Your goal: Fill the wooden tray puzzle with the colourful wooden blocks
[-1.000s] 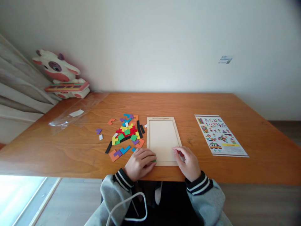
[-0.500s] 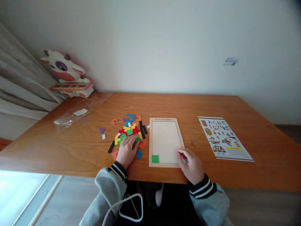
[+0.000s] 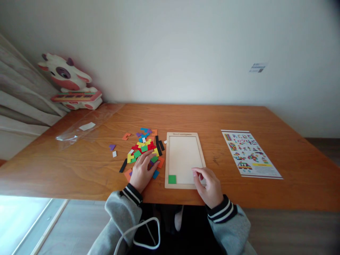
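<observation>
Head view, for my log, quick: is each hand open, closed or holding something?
Left hand: open, over the flat puzzle pieces; no piece visibly gripped.
Right hand: loosely curled at the wooden puzzle tray; whether it holds anything can't be told.

I sit in what looks like a room at home, given the draped curtain (image 3: 22, 95), cow toy (image 3: 71, 83), bright puzzle pieces (image 3: 144, 148), wooden tabletop (image 3: 239, 189) and plank-like flooring (image 3: 284, 230).

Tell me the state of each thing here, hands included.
Left hand: open, at the loose pieces
Right hand: curled, at the wooden tray
Loose pieces: scattered, some overlapping
Wooden tray: lying flat
Green square: flat in tray's near left corner
Printed sheet: flat
Plastic bag: lying limp
Cow toy: upright
Curtain: hanging in folds
</observation>
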`<act>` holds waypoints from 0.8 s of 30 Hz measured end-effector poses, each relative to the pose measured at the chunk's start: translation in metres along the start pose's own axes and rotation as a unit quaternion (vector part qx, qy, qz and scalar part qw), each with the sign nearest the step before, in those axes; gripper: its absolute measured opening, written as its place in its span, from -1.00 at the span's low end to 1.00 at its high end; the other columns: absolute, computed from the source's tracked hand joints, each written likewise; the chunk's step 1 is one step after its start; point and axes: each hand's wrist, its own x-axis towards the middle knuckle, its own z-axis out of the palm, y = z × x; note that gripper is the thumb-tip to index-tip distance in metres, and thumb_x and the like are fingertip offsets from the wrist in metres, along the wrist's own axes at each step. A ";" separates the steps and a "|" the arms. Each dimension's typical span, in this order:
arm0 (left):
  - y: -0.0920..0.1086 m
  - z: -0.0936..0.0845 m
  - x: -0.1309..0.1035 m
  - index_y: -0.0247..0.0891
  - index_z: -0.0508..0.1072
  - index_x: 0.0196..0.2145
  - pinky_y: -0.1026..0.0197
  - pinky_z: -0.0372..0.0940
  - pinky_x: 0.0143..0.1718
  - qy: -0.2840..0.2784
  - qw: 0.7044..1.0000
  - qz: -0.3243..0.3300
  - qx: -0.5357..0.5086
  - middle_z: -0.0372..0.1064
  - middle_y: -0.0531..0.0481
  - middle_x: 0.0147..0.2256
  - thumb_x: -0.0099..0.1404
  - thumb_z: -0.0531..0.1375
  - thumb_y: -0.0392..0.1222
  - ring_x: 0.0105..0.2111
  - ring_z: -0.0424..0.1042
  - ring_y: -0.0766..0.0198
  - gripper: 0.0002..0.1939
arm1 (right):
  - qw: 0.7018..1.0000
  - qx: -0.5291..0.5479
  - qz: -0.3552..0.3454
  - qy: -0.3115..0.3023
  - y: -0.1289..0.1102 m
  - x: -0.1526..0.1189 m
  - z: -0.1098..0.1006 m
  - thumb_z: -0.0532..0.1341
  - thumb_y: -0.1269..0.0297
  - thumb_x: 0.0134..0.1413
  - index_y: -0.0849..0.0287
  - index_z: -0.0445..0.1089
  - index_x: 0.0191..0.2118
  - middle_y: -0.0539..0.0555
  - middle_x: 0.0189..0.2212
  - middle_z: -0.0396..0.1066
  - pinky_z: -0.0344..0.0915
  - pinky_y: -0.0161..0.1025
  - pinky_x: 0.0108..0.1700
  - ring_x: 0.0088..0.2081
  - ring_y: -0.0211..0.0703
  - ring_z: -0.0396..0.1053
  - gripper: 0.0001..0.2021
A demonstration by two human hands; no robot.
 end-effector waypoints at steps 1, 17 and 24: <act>-0.001 0.001 0.000 -0.21 0.45 -0.04 -0.01 0.39 0.01 -0.007 1.000 -0.006 0.016 0.47 -0.15 -0.02 0.34 0.22 -0.06 -0.04 0.47 0.05 -0.72 | 1.000 0.007 -0.004 -0.007 -0.003 0.000 0.002 0.10 0.35 0.25 0.13 0.43 -0.16 0.03 -0.45 0.41 0.32 -0.20 -0.28 -0.45 -0.21 0.31 -0.84; 0.029 -0.002 -0.002 -0.19 0.40 -0.04 0.15 0.46 -0.08 -0.016 0.971 0.188 -0.145 0.55 -0.07 -0.13 0.30 0.27 -0.28 -0.11 0.53 0.23 -0.72 | 0.998 0.042 -0.034 -0.041 -0.010 -0.002 0.008 0.15 0.33 0.24 0.12 0.35 0.04 0.03 -0.39 0.46 0.42 -0.19 -0.28 -0.42 -0.20 0.38 -0.73; 0.061 0.015 -0.006 -0.21 0.33 0.07 0.16 0.46 -0.04 -0.045 0.949 0.226 -0.216 0.52 -0.13 -0.08 0.34 0.22 -0.32 -0.04 0.50 0.22 -0.65 | 0.993 0.103 -0.040 -0.029 -0.014 0.001 0.017 0.17 0.32 0.26 0.10 0.37 0.06 0.10 -0.27 0.53 0.48 -0.21 -0.28 -0.36 -0.18 0.47 -0.73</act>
